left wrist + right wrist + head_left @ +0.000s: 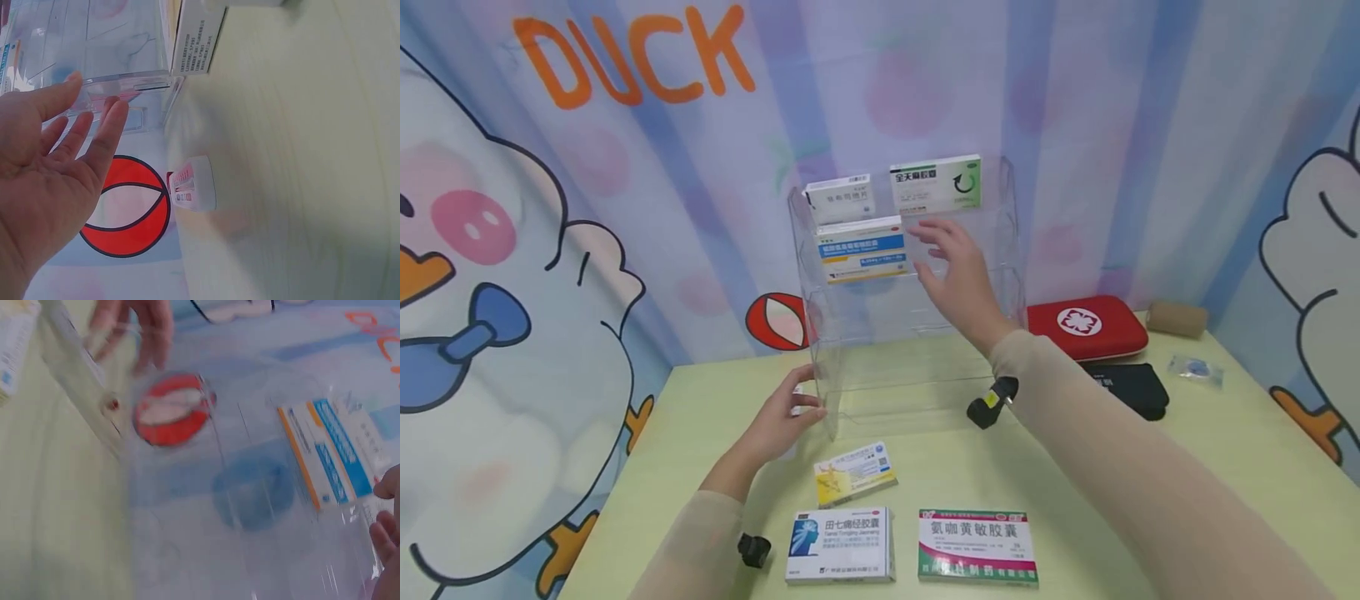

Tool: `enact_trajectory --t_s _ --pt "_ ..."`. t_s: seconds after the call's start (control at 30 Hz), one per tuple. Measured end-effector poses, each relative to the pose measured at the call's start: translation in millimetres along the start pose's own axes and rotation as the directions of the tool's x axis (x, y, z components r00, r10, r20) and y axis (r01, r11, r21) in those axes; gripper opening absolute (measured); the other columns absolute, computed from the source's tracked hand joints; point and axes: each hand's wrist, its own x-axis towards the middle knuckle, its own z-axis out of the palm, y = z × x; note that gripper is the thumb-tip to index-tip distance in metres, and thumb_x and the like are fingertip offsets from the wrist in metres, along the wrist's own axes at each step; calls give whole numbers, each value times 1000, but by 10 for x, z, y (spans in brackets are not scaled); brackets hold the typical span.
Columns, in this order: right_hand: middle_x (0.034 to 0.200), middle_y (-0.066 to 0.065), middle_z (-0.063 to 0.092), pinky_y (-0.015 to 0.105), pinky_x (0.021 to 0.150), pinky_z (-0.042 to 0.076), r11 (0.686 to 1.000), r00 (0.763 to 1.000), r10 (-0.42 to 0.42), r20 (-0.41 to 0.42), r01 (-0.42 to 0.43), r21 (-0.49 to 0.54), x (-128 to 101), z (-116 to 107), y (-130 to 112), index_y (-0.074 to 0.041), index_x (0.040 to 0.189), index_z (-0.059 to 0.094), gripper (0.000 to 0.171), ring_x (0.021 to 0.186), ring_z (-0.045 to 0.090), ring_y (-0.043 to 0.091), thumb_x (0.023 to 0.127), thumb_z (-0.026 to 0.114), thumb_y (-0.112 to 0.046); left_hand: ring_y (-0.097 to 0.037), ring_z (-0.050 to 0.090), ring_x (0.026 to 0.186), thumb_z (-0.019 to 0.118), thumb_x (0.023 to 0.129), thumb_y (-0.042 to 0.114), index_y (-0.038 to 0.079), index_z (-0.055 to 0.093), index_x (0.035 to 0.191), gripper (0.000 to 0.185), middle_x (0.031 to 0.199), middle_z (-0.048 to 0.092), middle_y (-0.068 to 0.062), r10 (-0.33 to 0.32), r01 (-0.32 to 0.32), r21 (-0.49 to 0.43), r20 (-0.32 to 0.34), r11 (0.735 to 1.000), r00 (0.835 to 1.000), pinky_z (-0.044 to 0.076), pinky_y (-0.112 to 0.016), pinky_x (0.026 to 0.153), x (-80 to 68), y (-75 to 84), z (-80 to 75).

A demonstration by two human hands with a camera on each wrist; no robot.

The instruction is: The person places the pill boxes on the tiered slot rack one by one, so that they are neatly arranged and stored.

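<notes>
A clear tiered acrylic rack (917,358) stands upright on the table, with boxes on its upper tiers. My right hand (958,275) is beside the right end of a blue, white and yellow medicine box (862,250), its fingers spread and holding nothing. Behind that hand, a green and white box (936,185) stands on the top tier, with a white box (841,200) to its left. Low at the rack's left side is my left hand (780,419); in the left wrist view its loosely bent fingers (100,140) and thumb tip are right at the rack's edge.
In front of the rack lie a yellow and white box (855,475), a blue and white box (839,546) and a green and pink box (976,546). A small white bottle (199,184) stands left of the rack. Rightward are a red case (1090,329), black pouch (1131,390) and brown roll (1177,319).
</notes>
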Motion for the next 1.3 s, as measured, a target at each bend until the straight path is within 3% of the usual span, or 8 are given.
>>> enact_trajectory --t_s 0.17,0.43,0.6,0.77,0.93,1.03,1.2,1.3 --pt "140 8 58 41 101 56 999 998 41 44 -42 23 -535 -144 -132 -7 129 69 37 122 61 23 93 72 -2 -36 63 121 67 99 5 11 34 156 67 157 40 -20 10 -10 -1 -5 1000 1000 55 -41 93 -25 6 -17" --pt "134 6 63 48 93 59 968 953 223 207 -191 -165 -1529 -552 -51 -13 126 71 36 112 66 23 90 77 -7 -34 62 122 67 99 4 14 34 157 68 160 38 -15 -13 14 -27 13 1000 1000 55 -37 95 11 -7 70" --pt "130 4 66 46 89 60 928 871 356 339 -287 -237 -1970 -771 11 -16 120 74 31 109 68 22 89 80 -12 -35 62 121 68 98 2 16 35 156 68 159 39 -17 -12 12 -42 -6 999 1000 56 -38 93 6 1 57" --pt "124 -1 68 32 85 59 890 770 452 450 -356 -285 -2268 -930 -16 -20 115 76 29 108 68 18 87 84 -22 -37 62 122 67 98 2 13 34 157 68 159 38 -20 -2 2 -45 3 999 1000 56 -37 93 -13 6 15" --pt "123 -7 66 26 86 57 868 692 496 524 -390 -307 -2497 -1040 -75 -24 117 74 38 108 64 14 83 86 -37 -36 62 121 67 99 4 12 34 157 68 158 40 -19 6 -6 -30 -3 1000 1000 56 -39 94 -20 4 17" --pt "123 -8 65 32 91 58 856 649 516 558 -399 -327 -2600 -1069 -110 -26 122 72 49 106 61 13 80 87 -46 -36 62 121 68 98 3 11 34 157 68 158 40 -19 1 -1 -25 -5 1000 1000 56 -42 95 -18 -3 24" --pt "125 -7 64 50 101 54 790 553 612 566 -464 -401 -2700 -1058 -144 -27 126 70 62 110 58 15 73 91 -51 -37 62 122 68 98 4 12 34 157 69 158 40 -19 -5 5 -29 -6 1000 1000 55 -43 96 -24 4 24" --pt "127 -6 64 55 104 52 786 545 617 567 -463 -409 -2727 -1064 -125 -28 123 71 58 115 59 17 73 91 -49 -36 62 122 67 99 5 13 34 157 68 158 40 -18 -6 6 -17 -8 1000 1000 54 -44 97 -28 11 18"
